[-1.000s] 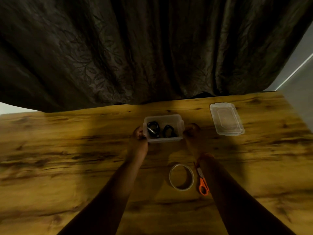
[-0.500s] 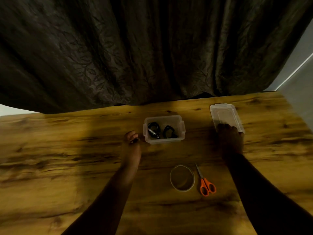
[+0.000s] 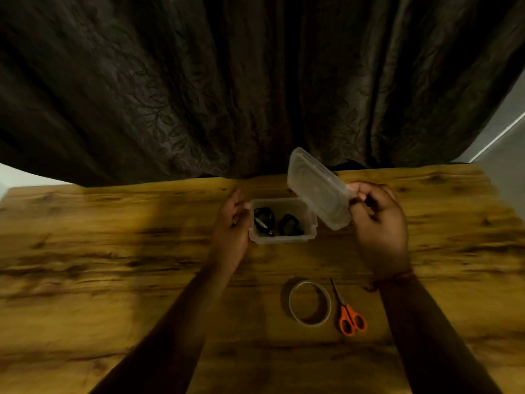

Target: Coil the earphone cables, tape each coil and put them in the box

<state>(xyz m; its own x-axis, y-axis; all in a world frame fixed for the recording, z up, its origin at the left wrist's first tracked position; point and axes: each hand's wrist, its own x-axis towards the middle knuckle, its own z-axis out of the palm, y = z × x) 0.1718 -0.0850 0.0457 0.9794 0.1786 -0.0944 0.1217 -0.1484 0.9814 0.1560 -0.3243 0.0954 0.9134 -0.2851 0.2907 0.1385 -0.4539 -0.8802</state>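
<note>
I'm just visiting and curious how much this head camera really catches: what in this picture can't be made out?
- Tape on the coils in the box: too small and dim in the head view.
- Right hand fingertips: hidden behind the lid.
- Left hand touching the box: unclear, shadowed.
- Table far edge: covered by the curtain.
- Elbows: cut off by the bottom edge.

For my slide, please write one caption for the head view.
Right hand tilts clear plastic lid over clear plastic box.
</note>
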